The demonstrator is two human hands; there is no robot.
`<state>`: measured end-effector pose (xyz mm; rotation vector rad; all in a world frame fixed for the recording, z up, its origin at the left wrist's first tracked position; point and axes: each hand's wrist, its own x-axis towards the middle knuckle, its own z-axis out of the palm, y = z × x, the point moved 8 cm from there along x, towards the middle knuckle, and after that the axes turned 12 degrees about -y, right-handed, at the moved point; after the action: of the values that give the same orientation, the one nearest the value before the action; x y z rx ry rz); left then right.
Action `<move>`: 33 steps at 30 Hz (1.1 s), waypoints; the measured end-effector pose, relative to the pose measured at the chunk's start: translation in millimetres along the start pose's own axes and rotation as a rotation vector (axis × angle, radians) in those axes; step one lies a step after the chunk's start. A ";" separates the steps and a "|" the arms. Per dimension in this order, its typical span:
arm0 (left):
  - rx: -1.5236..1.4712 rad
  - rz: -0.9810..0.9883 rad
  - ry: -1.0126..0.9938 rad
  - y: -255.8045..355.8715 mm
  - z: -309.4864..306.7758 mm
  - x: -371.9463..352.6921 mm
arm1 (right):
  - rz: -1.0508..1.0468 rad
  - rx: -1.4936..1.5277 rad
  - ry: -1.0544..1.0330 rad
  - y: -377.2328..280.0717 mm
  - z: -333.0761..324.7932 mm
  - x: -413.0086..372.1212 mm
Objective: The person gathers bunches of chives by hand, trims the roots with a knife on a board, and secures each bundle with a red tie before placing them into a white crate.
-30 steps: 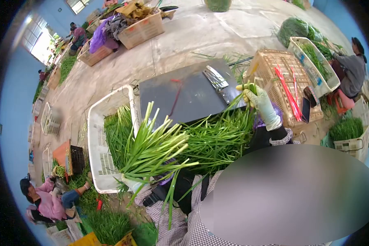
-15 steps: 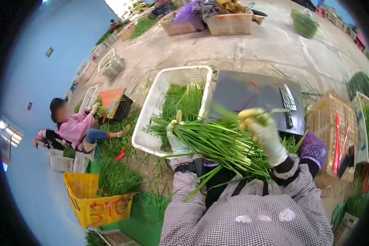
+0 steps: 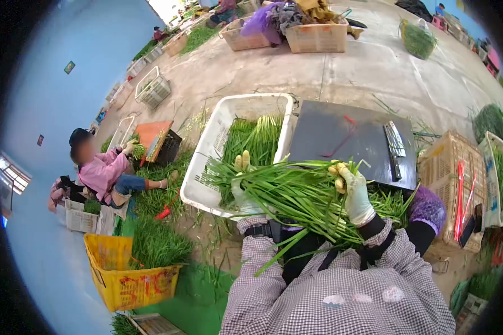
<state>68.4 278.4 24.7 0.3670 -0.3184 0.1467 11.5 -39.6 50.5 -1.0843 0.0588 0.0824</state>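
Observation:
Long green stalks [image 3: 296,192] lie in a loose bunch above my lap. My left hand [image 3: 245,187], in a pale glove with yellowish fingertips, is wrapped round the leafy end. My right hand [image 3: 349,187], gloved the same way, has its fingers curled at the other end of the bunch, closed on some stalks. Behind the left hand, a white crate [image 3: 209,146] holds more green stalks [image 3: 255,137]. On a dark board [image 3: 324,131] beyond my right hand lie knives [image 3: 394,146] and a red strip [image 3: 349,128].
A person in pink [image 3: 103,167] sits at the left beside an orange board [image 3: 151,134]. A yellow crate [image 3: 134,287] with greens stands at the lower left. To the right is a beige crate [image 3: 441,167] with red strips on it. Filled crates [image 3: 317,39] stand farther back.
My right hand has come down and slightly left, its fingers now curled at the bunch. The left hand keeps its hold, and the view has shifted slightly.

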 end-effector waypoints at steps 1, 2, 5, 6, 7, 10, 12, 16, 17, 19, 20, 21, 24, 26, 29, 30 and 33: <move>0.002 0.005 -0.007 1.1 6.8 1.0 | 0.014 0.020 0.005 3.3 0.1 3.1; 0.035 0.016 0.044 1.7 17.5 -0.5 | 0.009 0.048 0.021 3.8 1.4 5.0; 0.085 0.012 0.192 0.7 37.2 -7.3 | 0.002 -0.006 0.018 9.2 1.0 11.0; 0.032 0.000 0.149 -2.4 34.9 -6.7 | 0.016 0.013 -0.005 19.0 -5.6 14.4; -0.022 -0.014 0.107 -5.5 35.7 -5.6 | 0.038 -0.007 -0.030 22.7 -9.1 16.6; -0.056 -0.036 0.074 -9.2 32.0 -4.0 | 0.044 -0.009 -0.114 15.6 -23.6 9.2; -0.051 -0.071 0.089 -8.9 8.3 0.6 | 0.009 -0.117 -0.056 -19.7 -24.2 -12.4; -0.031 -0.022 0.022 -0.3 11.3 3.1 | -0.226 -0.146 0.189 -78.0 -66.1 -48.7; -0.038 -0.026 0.027 -3.1 9.0 0.1 | -0.306 -0.125 0.227 -82.9 -78.5 -56.2; -0.031 -0.014 0.072 -5.9 8.8 -2.6 | -0.304 -0.258 0.228 -83.6 -76.4 -58.0; -0.055 -0.022 0.033 -8.1 13.5 -1.1 | -0.388 -0.593 0.157 -91.9 -45.0 -56.9; -0.056 -0.034 0.033 -11.6 18.8 -1.2 | -0.465 -0.929 0.075 -95.6 -10.9 -53.9; -0.060 -0.038 -0.002 -11.7 15.8 2.4 | -0.735 -1.434 -0.048 -74.0 46.4 -31.8; -0.067 -0.035 0.006 -9.3 22.9 1.4 | -0.665 -1.723 -0.079 -28.8 50.3 0.5; -0.040 -0.021 0.035 -4.0 26.3 2.4 | -0.649 -1.672 -0.140 -14.1 52.8 21.0; -0.032 -0.003 0.059 -2.2 25.1 1.0 | -0.655 -1.526 -0.100 -17.9 46.3 23.3; -0.009 0.004 0.079 -0.3 21.0 -4.2 | -0.481 -0.911 -0.148 -30.2 15.5 31.7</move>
<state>58.6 270.0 41.8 0.3509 -0.2414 0.1636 46.1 -38.7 81.6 -1.9666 -0.4103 -0.2724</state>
